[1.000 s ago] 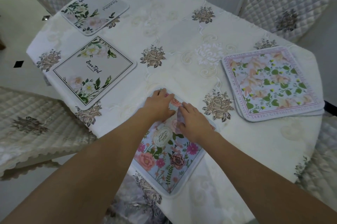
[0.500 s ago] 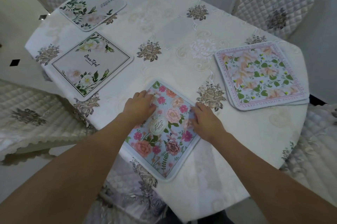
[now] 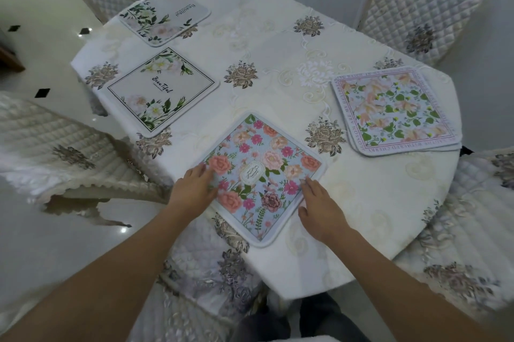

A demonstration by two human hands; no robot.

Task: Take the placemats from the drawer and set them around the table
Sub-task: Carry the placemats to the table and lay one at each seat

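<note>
Blue fabric covered in pink and peach roses makes up the nearest placemat (image 3: 264,174), lying flat at the near edge of the table (image 3: 375,202), turned like a diamond with one corner just over the edge. Both hands rest on it with fingers straight and relaxed, gripping nothing: the left hand (image 3: 193,185) on its left corner, the right hand (image 3: 319,202) at its right side. A small white oval label sits at its centre; the writing there is too small to read. Since that corner overhangs, a nudge could probably slide the mat off, or drag the slippery cream tablecloth (image 3: 278,49) into wrinkles. Farther right lies a lilac-bordered leafy placemat (image 3: 395,110), seemingly stacked on another; its border text partly reads "WITHERED CHERRY" and "BLOSSOM ARE MY". Farther left, a white placemat (image 3: 164,91) with green sprigs reads "Beautiful". Farthest, a pale grey placemat (image 3: 164,17) carries the same word, facing away. Quilted chairs (image 3: 425,5) surround the table.
</note>
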